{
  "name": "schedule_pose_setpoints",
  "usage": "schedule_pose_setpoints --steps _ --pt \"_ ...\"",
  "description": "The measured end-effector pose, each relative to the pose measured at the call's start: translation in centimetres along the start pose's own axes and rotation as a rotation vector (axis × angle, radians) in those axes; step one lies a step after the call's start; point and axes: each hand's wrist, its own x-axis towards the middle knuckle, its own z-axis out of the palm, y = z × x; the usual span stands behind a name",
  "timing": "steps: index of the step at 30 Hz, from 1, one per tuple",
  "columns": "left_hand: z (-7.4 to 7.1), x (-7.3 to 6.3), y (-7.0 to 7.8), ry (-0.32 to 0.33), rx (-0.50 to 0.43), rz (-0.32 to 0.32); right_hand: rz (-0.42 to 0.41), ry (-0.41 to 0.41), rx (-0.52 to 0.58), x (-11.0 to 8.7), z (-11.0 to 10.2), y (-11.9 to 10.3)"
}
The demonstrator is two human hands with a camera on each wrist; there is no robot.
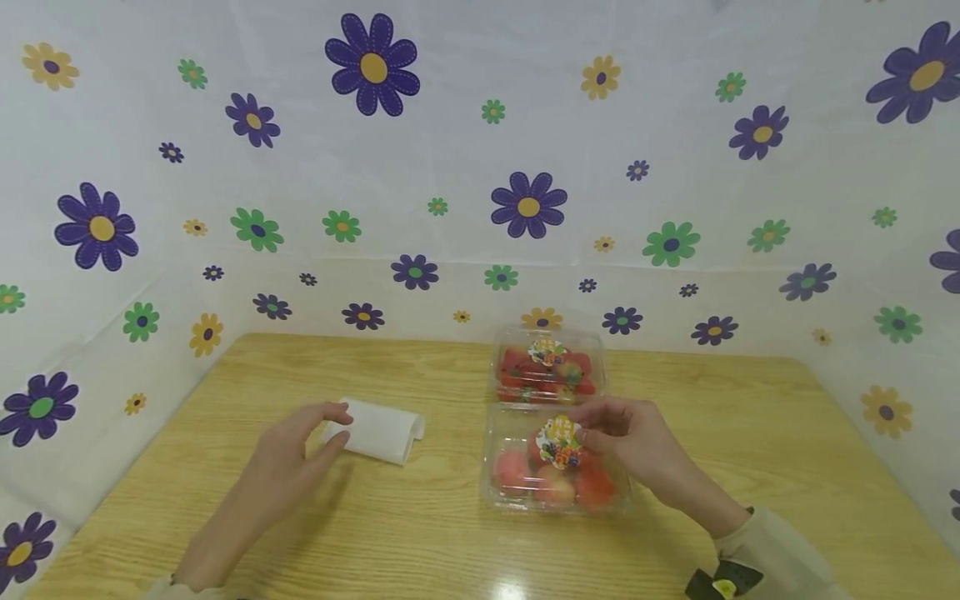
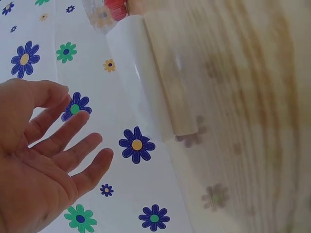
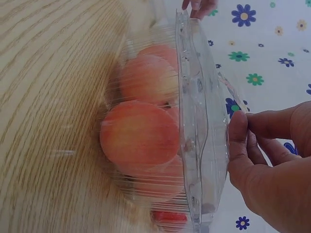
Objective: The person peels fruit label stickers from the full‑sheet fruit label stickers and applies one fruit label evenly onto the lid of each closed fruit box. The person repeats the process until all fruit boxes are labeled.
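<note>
My right hand point(image 1: 633, 437) pinches the edge of a round, colourful fruit sticker point(image 1: 559, 442) between thumb and forefinger. The sticker is over the lid of a clear plastic box point(image 1: 498, 496), and in the right wrist view its pinched edge stands up from the lid. Peach-like fruit point(image 3: 141, 133) fills this closed box. To the left, my left hand point(image 1: 281, 467) hovers by a curled white sheet point(image 1: 378, 429), its fingers loosely bent with nothing in them. In the left wrist view, the curled sheet point(image 2: 138, 73) is apart from the fingers.
A second clear box point(image 1: 551, 375) of red fruit stands directly behind the first, with a similar sticker point(image 1: 547, 352) on its lid. Flower-printed white cloth point(image 1: 450, 150) walls in the wooden table point(image 1: 420, 533) at the back and sides.
</note>
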Motion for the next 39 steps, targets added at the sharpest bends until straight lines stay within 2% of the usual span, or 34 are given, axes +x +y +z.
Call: schedule_pose_setpoints --steps 5,11,16,28,39 --pt "0.5 -0.2 0.5 0.007 0.001 0.089 -0.061 0.004 -0.091 0.0 0.0 0.1" --pt "0.8 -0.1 1.5 -0.005 -0.008 0.126 -0.128 0.025 -0.213 0.1 0.3 -0.1" --pt "0.9 -0.2 1.9 -0.008 -0.001 0.159 -0.155 0.021 -0.240 0.0 0.5 -0.2" --pt "1.3 -0.6 1.8 -0.010 0.017 0.182 -0.195 0.012 -0.269 -0.2 0.8 -0.5" --pt "1.3 -0.9 1.9 -0.019 0.033 0.148 -0.213 0.011 -0.303 -0.3 0.8 -0.4"
